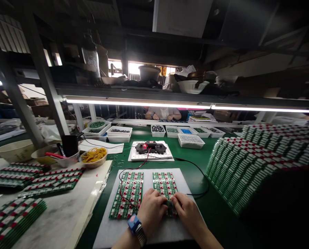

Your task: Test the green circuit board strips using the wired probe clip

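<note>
One circuit panel (166, 182) being handled

At five o'clock from the black device (156, 148), its near end is being covered by left hand (152, 209) and right hand (187, 210), presumably for steadying; fingers are being held curled, their gap and any pinched part being hidden.

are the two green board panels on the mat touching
Apart. The head view shows a strip of white mat between the left panel and the right panel; the left hand hides its near end.

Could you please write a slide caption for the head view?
Left hand and right hand at a circuit panel, a second panel alongside on the pale mat.
</note>
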{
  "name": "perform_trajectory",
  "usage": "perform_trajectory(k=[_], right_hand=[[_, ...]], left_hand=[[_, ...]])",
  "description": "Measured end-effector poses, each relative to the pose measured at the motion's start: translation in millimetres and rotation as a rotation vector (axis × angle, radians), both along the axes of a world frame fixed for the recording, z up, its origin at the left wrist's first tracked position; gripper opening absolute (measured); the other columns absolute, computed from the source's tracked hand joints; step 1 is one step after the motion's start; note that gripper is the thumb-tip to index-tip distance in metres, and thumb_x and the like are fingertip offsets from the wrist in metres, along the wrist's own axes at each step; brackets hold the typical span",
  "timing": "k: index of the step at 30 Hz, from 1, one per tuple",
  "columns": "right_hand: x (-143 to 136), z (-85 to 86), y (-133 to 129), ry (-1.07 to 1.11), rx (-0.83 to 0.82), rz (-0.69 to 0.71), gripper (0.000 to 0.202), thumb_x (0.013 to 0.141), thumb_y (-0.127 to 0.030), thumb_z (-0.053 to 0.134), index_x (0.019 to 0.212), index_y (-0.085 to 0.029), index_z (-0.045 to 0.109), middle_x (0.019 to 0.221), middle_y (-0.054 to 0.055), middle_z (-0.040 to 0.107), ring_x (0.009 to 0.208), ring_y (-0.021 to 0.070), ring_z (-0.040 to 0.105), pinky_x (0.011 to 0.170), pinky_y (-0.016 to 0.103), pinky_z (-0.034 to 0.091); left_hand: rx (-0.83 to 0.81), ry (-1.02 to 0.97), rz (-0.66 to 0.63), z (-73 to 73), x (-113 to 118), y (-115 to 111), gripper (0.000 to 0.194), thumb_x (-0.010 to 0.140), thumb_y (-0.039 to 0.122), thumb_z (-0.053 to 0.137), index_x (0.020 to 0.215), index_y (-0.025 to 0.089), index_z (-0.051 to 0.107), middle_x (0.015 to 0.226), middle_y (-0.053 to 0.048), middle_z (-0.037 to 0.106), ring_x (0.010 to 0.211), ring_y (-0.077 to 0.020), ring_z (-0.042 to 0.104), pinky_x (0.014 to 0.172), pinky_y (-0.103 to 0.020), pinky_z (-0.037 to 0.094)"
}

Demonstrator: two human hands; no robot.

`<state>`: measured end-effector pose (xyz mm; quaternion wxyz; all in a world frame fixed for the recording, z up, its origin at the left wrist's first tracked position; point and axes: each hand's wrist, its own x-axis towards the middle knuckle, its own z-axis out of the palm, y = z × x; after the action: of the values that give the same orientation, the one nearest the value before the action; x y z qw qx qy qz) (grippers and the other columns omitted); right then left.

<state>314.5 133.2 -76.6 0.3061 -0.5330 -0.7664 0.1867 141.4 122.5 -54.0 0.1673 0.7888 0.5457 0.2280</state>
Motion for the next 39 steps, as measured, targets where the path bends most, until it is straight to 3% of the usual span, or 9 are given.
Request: perform_trajectory(k=[10,28,34,39], right_hand=[[1.5,-7.1,3.9,-0.006,0.004,-0.015,0.04,0.096,-0.044,0.028,0.071,-0.022,0.05,0.07,0.004,0.06,0.067,0.0203,0.057,0.063,0.028,0.036],[1.7,7.0,6.5,-0.05,-0.096,0.004,0.029,0.091,-0.037,0.032,0.068,-0.022,0.043,0.069,0.003,0.059,0.065,0.0187,0.055,0.06,0.026,0.032],[2.8,5.5,7.6,-0.019,-0.105,0.043,0.024,0.09,-0.032,0.037,0.071,-0.022,0.05,0.072,0.003,0.062,0.069,0.0188,0.058,0.063,0.026,0.035],[7.5,9.2,4.6,0.049,-0.081,0.09,0.021,0.088,-0.03,0.042,0.077,-0.02,0.058,0.078,0.004,0.065,0.075,0.0195,0.06,0.068,0.026,0.039]], left_hand=[[-0.021,0.013,-0.007,0.6,-0.5,-0.4,0.018,0.084,0.02,0.057,0.095,0.025,0.071,0.091,-0.002,0.063,0.098,-0.0224,0.05,0.091,-0.034,0.04],[-0.017,0.006,0.012,-3.6,0.3,0.4,0.02,0.083,0.02,0.058,0.097,0.025,0.072,0.093,-0.003,0.065,0.099,-0.0228,0.05,0.092,-0.034,0.041],[0.042,0.057,0.035,-4.7,3.7,-0.5,0.017,0.081,0.018,0.061,0.092,0.025,0.073,0.089,-0.003,0.065,0.096,-0.0232,0.051,0.091,-0.035,0.041],[0.112,0.176,0.036,3.1,6.3,-4.6,0.016,0.081,0.018,0.065,0.094,0.025,0.072,0.09,-0.004,0.065,0.098,-0.0248,0.051,0.095,-0.04,0.037]])
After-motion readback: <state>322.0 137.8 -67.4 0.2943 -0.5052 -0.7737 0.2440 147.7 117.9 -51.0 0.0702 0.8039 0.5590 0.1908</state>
